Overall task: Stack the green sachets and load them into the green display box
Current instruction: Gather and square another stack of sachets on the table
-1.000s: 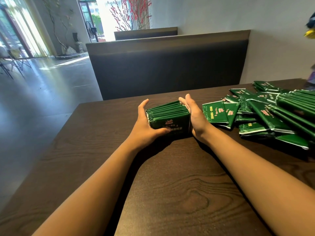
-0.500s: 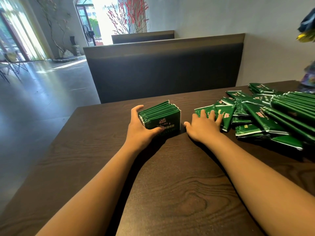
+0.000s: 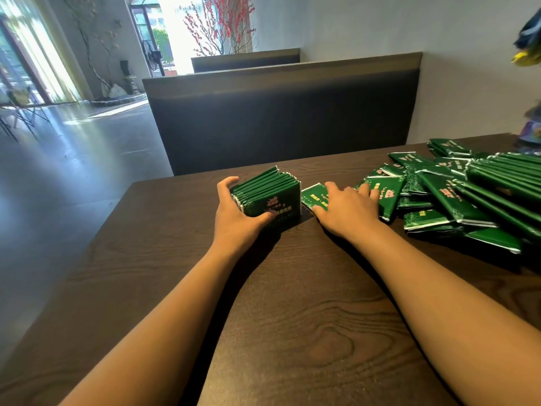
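Standing on edge near the counter's (image 3: 175,288) far edge, the sachet stack (image 3: 268,194) is grasped by the left grip (image 3: 237,213); the right grip (image 3: 347,210) lies flat, released, on a loose sachet (image 3: 314,196) just beside.

— What do we have under everything here?
— A dark wooden table (image 3: 307,332) with heavy grain, running to our near edge.
— And beyond it?
— We face a dark padded booth back (image 3: 281,112), with a second booth back (image 3: 246,60) farther off. Behind that we see red blossom branches (image 3: 222,22).
— On the far left?
— A standing fan (image 3: 152,58), pale curtains (image 3: 44,54), and a glossy grey floor (image 3: 73,159).
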